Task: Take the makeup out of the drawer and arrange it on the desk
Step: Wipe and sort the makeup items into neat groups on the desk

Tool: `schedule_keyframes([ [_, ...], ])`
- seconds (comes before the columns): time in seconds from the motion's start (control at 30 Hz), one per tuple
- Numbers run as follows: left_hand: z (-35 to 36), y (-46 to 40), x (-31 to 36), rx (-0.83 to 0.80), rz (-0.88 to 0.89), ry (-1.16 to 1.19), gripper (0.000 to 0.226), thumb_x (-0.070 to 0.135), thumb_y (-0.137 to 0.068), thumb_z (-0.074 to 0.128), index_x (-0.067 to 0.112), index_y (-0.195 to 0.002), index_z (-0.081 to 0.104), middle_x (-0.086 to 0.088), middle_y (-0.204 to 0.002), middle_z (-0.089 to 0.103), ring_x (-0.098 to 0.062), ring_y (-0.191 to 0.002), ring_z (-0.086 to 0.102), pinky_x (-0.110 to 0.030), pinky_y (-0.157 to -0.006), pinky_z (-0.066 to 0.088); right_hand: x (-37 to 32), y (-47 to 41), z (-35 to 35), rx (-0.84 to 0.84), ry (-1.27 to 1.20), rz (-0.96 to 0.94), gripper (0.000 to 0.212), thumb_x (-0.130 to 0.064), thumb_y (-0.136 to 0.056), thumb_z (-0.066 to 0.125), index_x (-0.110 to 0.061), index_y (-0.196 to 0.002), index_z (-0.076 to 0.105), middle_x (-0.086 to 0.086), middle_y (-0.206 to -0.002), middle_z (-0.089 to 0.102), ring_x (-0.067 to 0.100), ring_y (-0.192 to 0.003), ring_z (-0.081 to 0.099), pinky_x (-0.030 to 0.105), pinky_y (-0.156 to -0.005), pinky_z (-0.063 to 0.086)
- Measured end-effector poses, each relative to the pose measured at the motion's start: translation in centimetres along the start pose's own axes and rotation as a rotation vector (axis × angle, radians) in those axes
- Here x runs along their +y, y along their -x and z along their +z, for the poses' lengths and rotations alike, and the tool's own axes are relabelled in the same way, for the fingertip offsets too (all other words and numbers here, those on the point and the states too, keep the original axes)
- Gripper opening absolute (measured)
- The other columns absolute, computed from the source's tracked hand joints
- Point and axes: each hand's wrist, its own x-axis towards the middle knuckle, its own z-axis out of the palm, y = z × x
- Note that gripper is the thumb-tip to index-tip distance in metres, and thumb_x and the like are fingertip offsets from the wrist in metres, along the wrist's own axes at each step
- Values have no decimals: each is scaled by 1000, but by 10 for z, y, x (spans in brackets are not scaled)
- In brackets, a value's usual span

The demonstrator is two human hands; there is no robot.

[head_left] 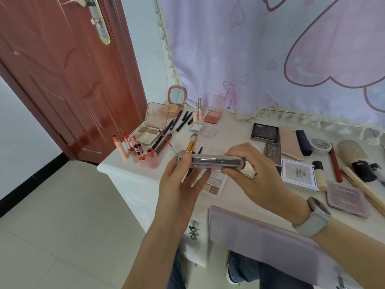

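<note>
- You sit at a white table (125, 165) set between a red-brown wooden door (62, 80) and a lilac curtain printed with hearts (250, 49); pale floor tiles lie to your left.
- Nearest you, the open drawer with a mauve lining (260, 236) juts out under your right forearm. The part of it in view shows no makeup, though its right end runs out of view, so I judge the emptying nearly done.
- Above it, your left hand (179, 184) and right hand (250, 165) hold a slim clear-lidded grey makeup case (216, 161) between them, fingers curled round each end, lifted just above the table and not yet set down.
- Beneath the case lies an open pastel eyeshadow palette (214, 182).
- To the right, square palettes, a dark red pencil and large brushes lie rather loosely; these probably still need tidying.
- To the left, coral lip-gloss tubes (141, 155) stand in a cluster near the corner.
- Farther back, black pencils (181, 122) lie side by side beside an open cream-toned palette (148, 134).
- At the back sit a round pink compact mirror (177, 97) and an open blush pan (212, 116), already placed.
</note>
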Motion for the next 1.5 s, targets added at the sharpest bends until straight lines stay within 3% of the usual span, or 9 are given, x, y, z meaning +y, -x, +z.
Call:
schedule_keyframes([
  [0.1,4,-4,-1,45,0,14,34,32,-74,66,11,-100,61,-3,-94,67,-21,-99,62,-42,-89,52,-4,-1,-4,-24,39,1,21,-24,-86,58,-17,-106,58,-13,-93,53,4,-79,50,11,-74,41],
  [0.27,14,-8,-2,118,137,-165,64,32,-55,76,19,-116,59,1,-103,69,-19,-100,66,-35,-83,56,-14,-9,-18,-264,26,62,31,-31,-90,45,-21,-113,63,-12,-96,60,3,-83,57,20,-74,49],
  [0.53,29,-26,2,33,140,-342,45,17,-75,71,24,-118,59,11,-88,71,-11,-92,68,-27,-77,57,-13,-39,-45,-471,-134,280,24,-26,-83,58,-46,-95,62,-23,-94,66,-3,-90,62,20,-81,53],
  [0.63,35,-35,4,26,92,-327,41,15,-77,70,20,-116,59,0,-101,68,-11,-87,68,-29,-77,57,-8,-48,-50,-512,-72,268,24,-24,-83,55,-39,-98,66,-25,-92,66,-3,-88,62,12,-79,49],
  [0.77,46,-52,7,28,34,-324,43,17,-80,69,14,-121,56,-10,-118,62,-17,-99,65,-35,-84,56,-3,-63,-54,-532,-77,309,21,-25,-86,54,-39,-92,68,-20,-91,69,-1,-81,65,3,-71,46],
  [0.87,56,-70,9,33,9,-333,40,23,-82,68,17,-120,57,-10,-110,67,-20,-97,67,-30,-71,58,7,-79,-54,-490,-157,415,17,-18,-88,57,-23,-95,72,-5,-89,71,7,-74,69,13,-63,53],
  [1.07,78,-99,18,29,-67,-503,37,34,-84,66,16,-115,61,-4,-94,67,-17,-76,66,-28,-60,56,26,-95,-56,-389,-440,709,13,-9,-86,58,-12,-93,70,-1,-83,74,21,-76,71,22,-61,56],
  [1.27,84,-109,17,5,-43,-603,31,34,-81,69,16,-106,66,-4,-96,70,-21,-86,68,-28,-57,58,35,-98,-69,-433,-626,816,17,-6,-87,57,-5,-103,62,3,-82,74,21,-76,71,24,-61,55],
  [1.5,95,-128,14,-18,-74,-683,26,38,-84,64,17,-99,69,-2,-78,68,-18,-70,67,-29,-59,58,42,-109,-63,-321,-453,807,12,-5,-84,54,0,-87,65,9,-77,73,26,-72,71,25,-58,56],
])
